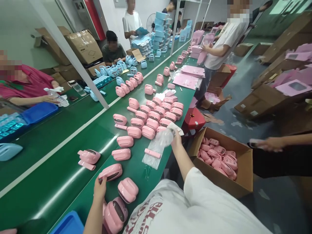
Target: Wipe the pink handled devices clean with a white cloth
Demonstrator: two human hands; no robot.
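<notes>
Head view: box (245, 169) of pink parts (218, 155), right of the right hand (175, 139).
Half-curled left hand (100, 186) holds a pink case (112, 171); closed right hand holds a blurry white thing (164, 137).

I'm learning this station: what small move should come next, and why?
Perhaps bring the right hand and its white cloth toward the pink device that the left hand touches, since hand and cloth are well apart from it.

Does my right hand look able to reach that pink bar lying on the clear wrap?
Probably yes: the right hand is close by and nothing covers the pink bar on its clear wrap, though the white cloth that hand seems to hold may need putting down.
</notes>
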